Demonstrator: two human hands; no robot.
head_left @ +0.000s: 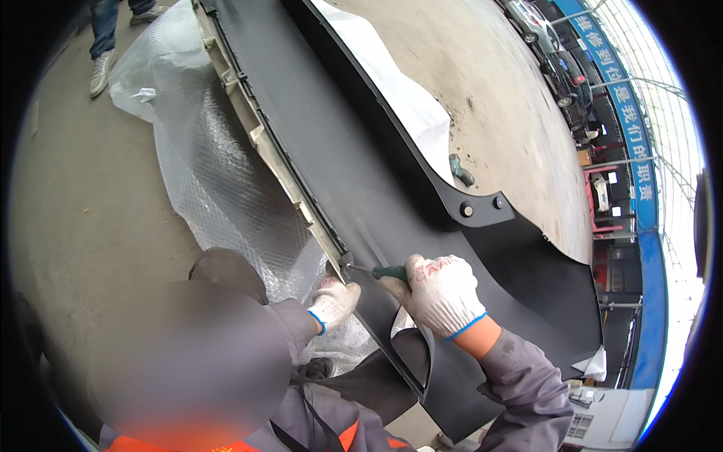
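Observation:
A large black plastic car bumper [331, 143] runs from the top of the view to the lower right. A pale beige strip [265, 149] follows its left edge. My right hand [446, 292], in a white knitted glove with a blue cuff, is closed round the green handle of a screwdriver [390, 273]. The screwdriver's metal shaft points left, its tip at the bumper's edge beside the strip. Just below that tip, my left hand [335, 301], in a matching glove, is closed on the strip's edge. Its fingertips are partly hidden.
Bubble wrap [203, 143] lies under the bumper's left side, with white sheeting [399, 83] beyond its right side. A green-and-black power tool [462, 172] rests on the concrete floor. Another person's legs [104, 38] stand at upper left. A blurred patch covers the lower left. Parked cars [561, 71] are at right.

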